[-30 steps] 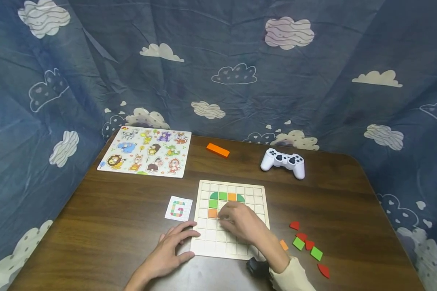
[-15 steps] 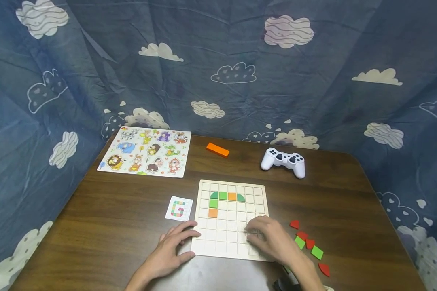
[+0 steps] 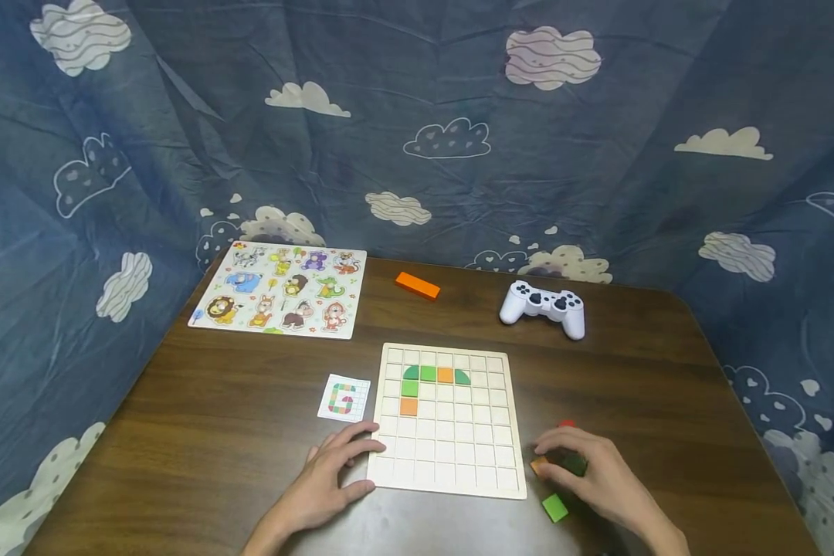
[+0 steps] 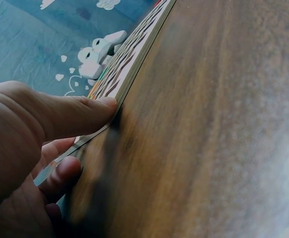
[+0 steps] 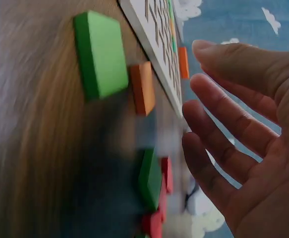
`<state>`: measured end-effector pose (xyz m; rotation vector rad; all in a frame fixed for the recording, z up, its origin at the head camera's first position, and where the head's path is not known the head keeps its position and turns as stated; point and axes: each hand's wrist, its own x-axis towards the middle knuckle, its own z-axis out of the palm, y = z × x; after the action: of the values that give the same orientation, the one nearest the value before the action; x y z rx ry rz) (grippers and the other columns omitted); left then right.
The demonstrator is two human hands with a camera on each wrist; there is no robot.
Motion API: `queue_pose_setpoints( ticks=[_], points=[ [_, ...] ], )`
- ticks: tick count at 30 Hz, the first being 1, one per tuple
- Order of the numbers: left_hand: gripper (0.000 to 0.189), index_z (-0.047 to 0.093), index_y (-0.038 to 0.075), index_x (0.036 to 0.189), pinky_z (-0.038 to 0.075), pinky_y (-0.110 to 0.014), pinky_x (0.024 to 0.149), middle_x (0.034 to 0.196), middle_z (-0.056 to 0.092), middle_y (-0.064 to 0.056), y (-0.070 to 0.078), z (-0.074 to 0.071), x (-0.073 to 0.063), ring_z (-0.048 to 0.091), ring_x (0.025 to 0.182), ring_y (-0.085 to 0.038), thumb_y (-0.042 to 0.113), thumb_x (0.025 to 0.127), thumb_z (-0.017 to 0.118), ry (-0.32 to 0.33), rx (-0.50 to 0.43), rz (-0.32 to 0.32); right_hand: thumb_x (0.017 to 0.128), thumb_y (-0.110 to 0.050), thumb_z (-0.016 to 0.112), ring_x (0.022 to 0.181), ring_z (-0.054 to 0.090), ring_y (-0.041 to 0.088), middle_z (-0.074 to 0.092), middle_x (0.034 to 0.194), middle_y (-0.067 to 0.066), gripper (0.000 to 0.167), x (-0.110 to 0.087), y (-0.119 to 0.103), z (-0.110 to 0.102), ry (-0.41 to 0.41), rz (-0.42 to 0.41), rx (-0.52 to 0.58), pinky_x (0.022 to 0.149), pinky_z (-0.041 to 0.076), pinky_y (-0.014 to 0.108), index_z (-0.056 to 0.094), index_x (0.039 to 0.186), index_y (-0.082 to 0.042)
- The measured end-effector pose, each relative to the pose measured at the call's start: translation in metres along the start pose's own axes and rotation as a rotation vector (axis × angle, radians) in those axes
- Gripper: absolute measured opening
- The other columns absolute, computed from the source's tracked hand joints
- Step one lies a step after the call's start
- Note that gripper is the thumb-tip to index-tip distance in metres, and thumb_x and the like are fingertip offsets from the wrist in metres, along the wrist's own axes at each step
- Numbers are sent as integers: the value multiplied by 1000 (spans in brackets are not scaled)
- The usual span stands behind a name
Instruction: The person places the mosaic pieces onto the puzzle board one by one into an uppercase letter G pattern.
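Observation:
A pale wooden grid board [image 3: 459, 455] lies flat, with green and orange tiles set along its upper rows and left side. Fingertips of my left hand [image 3: 323, 483] rest on its left edge, the thumb just off the lower corner. Right of the board, my right hand [image 3: 601, 479] hovers over loose tiles, fingers loosely bent and nothing between them. Near its fingertips lies an orange tile [image 3: 538, 466], with a green square tile [image 3: 554, 507] just below. In the right wrist view, another green tile [image 5: 150, 179] and several red pieces [image 5: 153, 223] lie farther along; the hand mostly hides these from above.
A small card [image 3: 345, 398] with a coloured G pattern lies left of the board. Farther back are an animal puzzle board [image 3: 278, 289], an orange block [image 3: 418, 286] and a white game controller [image 3: 544, 306]. A cloud-patterned cloth [image 3: 452, 193] hangs behind the table.
My right hand has moved from over the board's middle rightward to the loose tiles. The left hand stays at the board's edge, and the tiles on the board look unchanged.

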<state>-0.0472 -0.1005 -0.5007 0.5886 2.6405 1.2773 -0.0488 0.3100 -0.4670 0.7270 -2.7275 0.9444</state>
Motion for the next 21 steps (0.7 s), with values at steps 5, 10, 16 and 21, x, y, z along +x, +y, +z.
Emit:
queue_pose_setpoints(
  ticks=[5, 10, 16, 21],
  points=[
    [47, 65, 35, 124, 28, -44, 88, 150, 49, 8, 0, 0, 0, 46, 133, -25, 19, 82, 80, -2, -4, -11, 73, -14, 88, 97, 66, 5, 73, 102, -10, 31, -6, 10, -4, -46, 70, 10, 88, 43, 10, 75, 99, -24],
    [48, 66, 33, 124, 27, -40, 86, 150, 49, 7, 1, 0, 0, 47, 131, -25, 17, 81, 81, -4, -8, -14, 74, -15, 88, 101, 65, 4, 73, 105, -10, 32, -10, 16, -7, -76, 99, 18, 89, 43, 11, 74, 101, -26],
    [48, 66, 32, 124, 27, -38, 85, 150, 49, 5, 3, 0, 0, 47, 129, -24, 18, 82, 80, -9, -10, -8, 71, -11, 89, 102, 66, 5, 73, 105, -9, 35, -13, 21, -12, -53, 112, -23, 91, 38, 6, 74, 100, -26],
    [47, 65, 32, 124, 28, -42, 88, 150, 49, 6, 3, -1, 0, 46, 133, -26, 18, 82, 80, -6, -3, -11, 72, -13, 88, 100, 64, 1, 72, 106, -12, 35, -19, 26, -16, -73, 191, -87, 86, 50, 20, 74, 99, -30]
  ],
)
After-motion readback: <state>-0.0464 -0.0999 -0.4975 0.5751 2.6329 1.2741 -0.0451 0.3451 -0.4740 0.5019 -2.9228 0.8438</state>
